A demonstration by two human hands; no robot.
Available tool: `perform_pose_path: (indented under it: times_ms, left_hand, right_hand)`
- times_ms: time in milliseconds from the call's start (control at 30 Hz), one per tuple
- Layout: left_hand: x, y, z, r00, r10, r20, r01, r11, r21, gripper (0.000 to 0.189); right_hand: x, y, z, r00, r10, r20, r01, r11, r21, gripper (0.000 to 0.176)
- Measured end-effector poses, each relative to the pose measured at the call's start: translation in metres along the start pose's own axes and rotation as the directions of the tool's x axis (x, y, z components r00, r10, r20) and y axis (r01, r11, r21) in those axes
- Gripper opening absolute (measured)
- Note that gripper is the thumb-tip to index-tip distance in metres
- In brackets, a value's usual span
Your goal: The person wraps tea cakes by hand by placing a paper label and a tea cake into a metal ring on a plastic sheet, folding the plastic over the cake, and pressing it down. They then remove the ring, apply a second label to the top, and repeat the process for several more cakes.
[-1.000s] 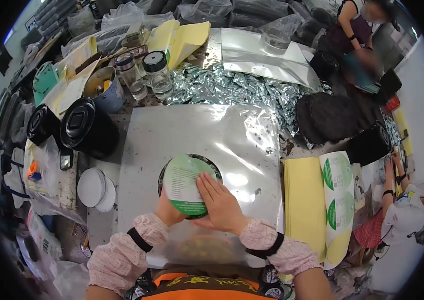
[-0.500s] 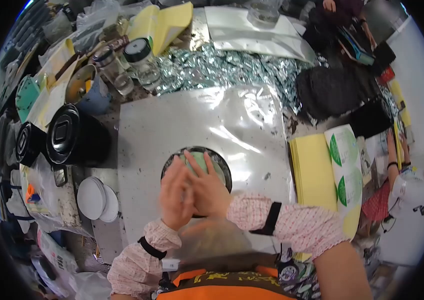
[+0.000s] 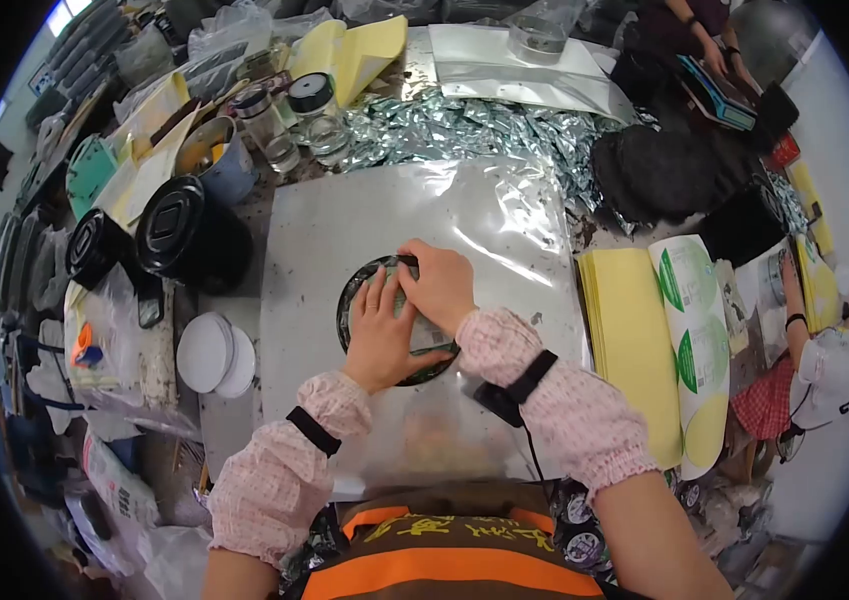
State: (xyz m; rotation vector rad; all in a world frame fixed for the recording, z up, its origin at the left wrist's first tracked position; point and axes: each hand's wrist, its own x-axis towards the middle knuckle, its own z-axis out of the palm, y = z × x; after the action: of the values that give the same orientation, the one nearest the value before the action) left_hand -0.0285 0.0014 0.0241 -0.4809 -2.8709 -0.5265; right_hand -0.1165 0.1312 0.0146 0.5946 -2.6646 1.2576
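Observation:
A round black-rimmed container (image 3: 345, 305) with a greenish disc inside stands on the shiny metal sheet in front of me. My left hand (image 3: 379, 335) lies flat across its top, fingers stretched upward and thumb out to the right, hiding most of the disc. At the far right of the rim, my right hand (image 3: 441, 285) is curled closed with its fingertips on the edge; the thumb side is partly hidden. Both forearms wear pink patterned sleeves with black bands.
Left stand black lidded canisters (image 3: 192, 235) and white discs (image 3: 206, 353). Yellow sheets (image 3: 629, 350) and a roll of green-printed labels (image 3: 689, 340) lie right. Behind the metal sheet (image 3: 314, 220) is a heap of silvery-green packets (image 3: 464, 130) beside clear jars (image 3: 322, 130). Other people work at right.
My left hand has come down flat over the container. My right hand has shifted up and right, from lying spread on the disc to curling at the far rim. The view has shifted slightly.

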Motion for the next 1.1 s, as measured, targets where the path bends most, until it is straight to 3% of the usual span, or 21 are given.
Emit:
perform_pose_path:
  times_ms: [67,100,133,167,233,267,300,333,367,433,467,600,667,733,800,833,900,967,1033,1100]
  left_hand:
    - [-0.008,-0.003,0.005,0.998,-0.049,0.031,0.050,0.997,-0.050,0.093]
    - [-0.010,0.000,-0.001,0.999,-0.029,0.019,0.030,0.999,-0.036,0.084]
    - [-0.010,0.006,-0.010,1.000,0.000,0.010,0.001,1.000,-0.025,0.075]
    - [-0.019,0.010,-0.023,0.993,0.107,-0.045,-0.111,0.988,-0.106,0.067]
    - [-0.045,0.006,-0.046,0.930,0.325,-0.171,-0.359,0.902,-0.240,0.053]
    - [-0.047,-0.003,-0.047,0.955,0.073,-0.286,-0.161,0.941,-0.298,0.049]
    - [-0.052,-0.010,-0.046,0.909,-0.199,-0.366,0.047,0.922,-0.384,0.045]
    - [-0.061,-0.014,-0.042,0.785,-0.465,-0.410,0.246,0.840,-0.483,0.042]
    - [-0.064,-0.023,-0.027,0.774,-0.596,-0.214,0.318,0.657,-0.683,0.041]
    - [-0.058,-0.048,0.002,0.717,-0.662,0.218,0.425,0.168,-0.889,0.039]
    - [-0.060,-0.059,0.000,0.736,-0.653,0.180,0.423,0.236,-0.875,0.038]
    - [-0.127,-0.122,-0.052,0.785,-0.610,0.106,0.437,0.426,-0.792,0.037]
    - [-0.178,-0.144,-0.121,0.725,-0.582,0.368,0.628,0.341,-0.699,0.034]
    - [-0.227,-0.148,-0.177,0.552,-0.431,0.713,0.832,0.338,-0.440,0.028]
    - [-0.258,-0.136,-0.188,0.484,-0.362,0.797,0.867,0.324,-0.380,0.024]
    - [-0.264,-0.130,-0.179,0.498,-0.432,0.752,0.842,0.449,-0.299,0.019]
    - [-0.253,-0.106,-0.154,0.785,-0.271,0.557,0.534,0.751,-0.388,0.016]
    - [-0.228,-0.086,-0.121,0.908,-0.071,0.414,0.216,0.924,-0.316,0.017]
    - [-0.221,-0.088,-0.104,0.900,0.004,0.436,0.162,0.925,-0.344,0.017]
    - [-0.217,-0.094,-0.096,0.901,0.045,0.431,0.135,0.916,-0.378,0.016]
  right_hand:
    - [-0.003,-0.048,-0.037,0.996,-0.076,0.039,0.072,0.992,0.106,0.027]
    - [-0.017,-0.060,-0.044,0.955,-0.284,-0.088,0.288,0.957,0.030,0.025]
    - [-0.035,-0.068,-0.056,0.934,-0.343,-0.102,0.347,0.938,0.024,0.027]
    - [-0.044,-0.068,-0.069,0.902,-0.410,-0.135,0.414,0.910,0.004,0.030]
    - [-0.057,-0.039,-0.080,0.908,-0.350,-0.228,0.345,0.936,-0.065,0.028]
    - [-0.066,-0.024,-0.082,0.916,-0.306,-0.261,0.293,0.952,-0.087,0.028]
    - [-0.074,-0.010,-0.081,0.976,-0.020,-0.218,0.052,0.989,0.138,0.027]
    - [-0.084,-0.002,-0.081,0.961,0.256,-0.105,-0.208,0.919,0.335,0.027]
    - [-0.090,0.001,-0.084,0.924,0.383,0.023,-0.367,0.864,0.344,0.024]
    - [-0.104,-0.003,-0.069,0.953,0.301,-0.045,-0.260,0.881,0.395,0.024]
    - [-0.109,-0.005,-0.062,0.961,0.262,-0.084,-0.204,0.884,0.422,0.025]
    - [-0.120,0.006,-0.074,0.951,0.310,0.019,-0.297,0.890,0.346,0.024]
    - [-0.125,0.016,-0.084,0.934,0.348,0.075,-0.355,0.889,0.290,0.025]
    - [-0.140,0.029,-0.081,0.941,0.340,-0.007,-0.317,0.885,0.342,0.028]
    - [-0.147,0.022,-0.079,0.956,0.288,-0.057,-0.257,0.915,0.312,0.033]
    - [-0.149,0.019,-0.078,0.961,0.263,-0.088,-0.227,0.928,0.294,0.036]
    - [-0.156,0.027,-0.080,0.999,0.044,0.029,-0.047,0.994,0.101,0.038]
    - [-0.164,0.022,-0.082,0.987,-0.105,0.119,0.108,0.994,-0.022,0.041]
    - [-0.167,0.005,-0.084,0.963,-0.207,0.172,0.224,0.971,-0.084,0.045]
    - [-0.177,0.007,-0.086,0.975,-0.074,0.208,0.066,0.997,0.047,0.044]
